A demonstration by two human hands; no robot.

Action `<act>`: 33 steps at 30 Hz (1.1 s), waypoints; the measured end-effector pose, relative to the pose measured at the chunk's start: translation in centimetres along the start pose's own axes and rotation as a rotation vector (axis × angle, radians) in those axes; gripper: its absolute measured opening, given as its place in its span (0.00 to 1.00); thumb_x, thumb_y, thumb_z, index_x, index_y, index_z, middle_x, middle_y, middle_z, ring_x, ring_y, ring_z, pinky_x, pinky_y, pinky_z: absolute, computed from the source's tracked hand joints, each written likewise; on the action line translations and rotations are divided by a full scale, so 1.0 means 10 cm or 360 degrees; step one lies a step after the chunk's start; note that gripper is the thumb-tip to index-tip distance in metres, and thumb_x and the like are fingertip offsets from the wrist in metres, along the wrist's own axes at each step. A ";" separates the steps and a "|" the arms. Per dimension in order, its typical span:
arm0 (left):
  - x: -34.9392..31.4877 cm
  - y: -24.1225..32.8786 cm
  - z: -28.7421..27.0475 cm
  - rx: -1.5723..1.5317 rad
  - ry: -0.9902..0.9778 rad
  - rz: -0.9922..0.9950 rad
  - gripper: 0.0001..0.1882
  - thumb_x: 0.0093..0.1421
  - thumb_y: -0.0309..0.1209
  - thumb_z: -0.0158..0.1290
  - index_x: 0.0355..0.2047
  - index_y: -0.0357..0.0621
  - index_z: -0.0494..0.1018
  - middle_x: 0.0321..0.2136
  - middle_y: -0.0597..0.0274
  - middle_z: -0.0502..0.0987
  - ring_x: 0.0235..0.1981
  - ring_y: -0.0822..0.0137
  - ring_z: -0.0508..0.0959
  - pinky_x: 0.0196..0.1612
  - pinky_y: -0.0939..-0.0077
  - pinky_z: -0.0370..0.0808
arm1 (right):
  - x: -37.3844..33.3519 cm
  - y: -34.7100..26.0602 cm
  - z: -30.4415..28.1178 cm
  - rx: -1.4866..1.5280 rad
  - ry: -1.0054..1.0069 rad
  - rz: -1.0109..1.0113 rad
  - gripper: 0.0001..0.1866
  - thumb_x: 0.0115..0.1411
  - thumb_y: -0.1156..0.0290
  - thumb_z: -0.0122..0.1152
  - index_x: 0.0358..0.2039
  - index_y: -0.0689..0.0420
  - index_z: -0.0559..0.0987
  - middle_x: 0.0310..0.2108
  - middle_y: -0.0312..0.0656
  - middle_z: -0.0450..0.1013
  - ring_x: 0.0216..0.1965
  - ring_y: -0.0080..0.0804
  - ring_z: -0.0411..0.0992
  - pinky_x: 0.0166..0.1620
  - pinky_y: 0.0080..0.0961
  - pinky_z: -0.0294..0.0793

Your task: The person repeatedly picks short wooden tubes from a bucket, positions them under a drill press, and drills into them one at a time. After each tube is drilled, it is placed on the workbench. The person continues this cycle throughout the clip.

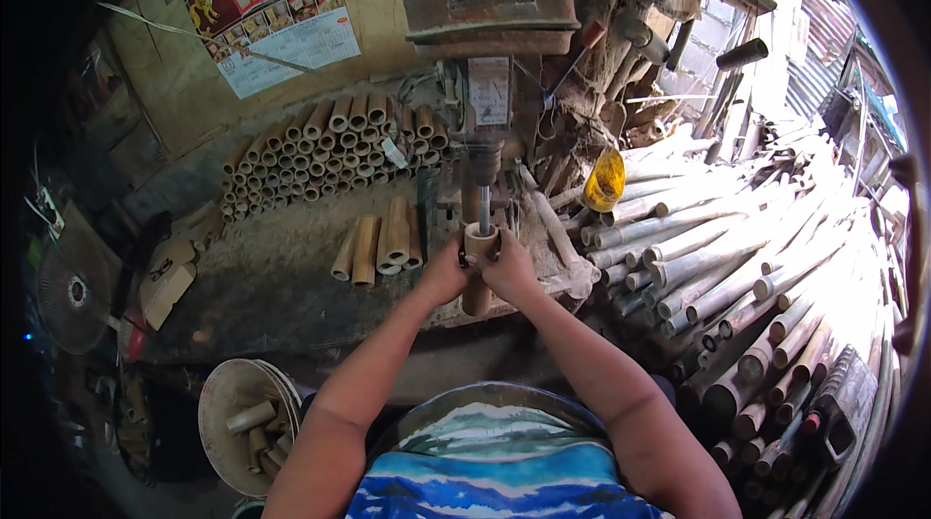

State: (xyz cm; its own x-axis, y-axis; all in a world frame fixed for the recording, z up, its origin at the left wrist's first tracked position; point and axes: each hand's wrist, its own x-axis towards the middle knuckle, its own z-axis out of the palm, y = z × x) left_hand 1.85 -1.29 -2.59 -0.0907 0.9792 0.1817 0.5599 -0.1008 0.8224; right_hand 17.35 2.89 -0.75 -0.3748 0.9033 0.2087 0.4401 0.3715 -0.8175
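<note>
Holding the short bamboo tube (477,252) upright under the drill bit (484,210), my left hand (443,274) wraps its left side in a closed grip and my right hand (511,269) clamps the other; if either slackens, I reckon the bit could snatch and spin it, or split the wall

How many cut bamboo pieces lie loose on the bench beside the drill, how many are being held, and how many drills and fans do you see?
Bamboo tube held upright under the bit by the left hand and right hand: 1
Loose bamboo pieces on the bench: about 5
Drill press: 1
Fan: 1
Total: about 8
The stacked tubes behind are too many to count.
</note>
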 end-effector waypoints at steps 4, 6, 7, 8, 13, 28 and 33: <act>-0.28 -0.10 0.25 -0.0290 -0.0055 -0.0044 0.38 0.54 0.28 0.67 0.64 0.42 0.63 0.58 0.48 0.74 0.60 0.54 0.75 0.61 0.64 0.72 | -0.23 0.36 -0.11 0.0183 -0.0250 0.0060 0.39 0.53 0.59 0.76 0.58 0.66 0.69 0.49 0.57 0.76 0.50 0.50 0.77 0.52 0.40 0.76; -0.45 -0.08 0.35 -0.0393 -0.0037 0.0031 0.39 0.53 0.28 0.69 0.63 0.44 0.64 0.58 0.49 0.75 0.59 0.56 0.75 0.61 0.64 0.72 | -0.36 0.56 -0.19 0.0549 -0.0480 0.0014 0.42 0.58 0.53 0.73 0.64 0.64 0.65 0.53 0.50 0.75 0.52 0.40 0.76 0.52 0.34 0.76; -0.53 -0.05 0.40 -0.0397 -0.0009 0.0058 0.40 0.52 0.28 0.70 0.63 0.44 0.64 0.57 0.50 0.75 0.59 0.57 0.76 0.60 0.64 0.73 | -0.44 0.65 -0.23 0.0768 -0.0581 0.0099 0.41 0.60 0.51 0.70 0.65 0.62 0.65 0.55 0.48 0.74 0.54 0.39 0.75 0.53 0.35 0.75; -0.60 -0.01 0.42 -0.0419 0.0009 0.0104 0.40 0.51 0.28 0.71 0.63 0.45 0.65 0.57 0.51 0.76 0.59 0.58 0.76 0.60 0.64 0.73 | -0.51 0.73 -0.27 0.0953 -0.0667 0.0218 0.41 0.62 0.49 0.68 0.66 0.60 0.64 0.57 0.47 0.72 0.55 0.39 0.73 0.53 0.36 0.75; -0.75 0.26 0.46 -0.0236 0.0052 0.0379 0.38 0.51 0.25 0.70 0.62 0.49 0.67 0.56 0.57 0.77 0.59 0.59 0.77 0.61 0.64 0.73 | -0.79 0.97 -0.36 0.1516 -0.0825 0.0639 0.36 0.69 0.38 0.50 0.69 0.46 0.62 0.64 0.40 0.66 0.63 0.39 0.66 0.59 0.43 0.69; -0.82 0.33 0.55 -0.0236 -0.0084 0.0756 0.37 0.51 0.15 0.63 0.61 0.49 0.68 0.60 0.54 0.73 0.66 0.54 0.70 0.68 0.62 0.67 | -0.59 0.64 -0.39 0.2410 -0.0698 0.1280 0.16 0.75 0.54 0.48 0.46 0.53 0.74 0.38 0.37 0.76 0.37 0.31 0.79 0.39 0.34 0.85; -0.83 0.31 0.54 -0.0293 -0.0049 0.0699 0.37 0.51 0.14 0.61 0.62 0.49 0.68 0.61 0.54 0.72 0.66 0.54 0.70 0.68 0.63 0.67 | -0.64 0.56 -0.41 0.2421 -0.0678 0.1281 0.14 0.75 0.57 0.48 0.46 0.52 0.74 0.37 0.36 0.76 0.37 0.30 0.78 0.39 0.33 0.85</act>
State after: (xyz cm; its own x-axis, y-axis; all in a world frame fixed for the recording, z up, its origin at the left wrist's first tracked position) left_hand 8.79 -8.77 -4.49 0.1479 0.8414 0.5197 0.3844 -0.5331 0.7537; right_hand 25.60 0.11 -4.46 -0.7430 0.5393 -0.3962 -0.3771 -0.8265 -0.4179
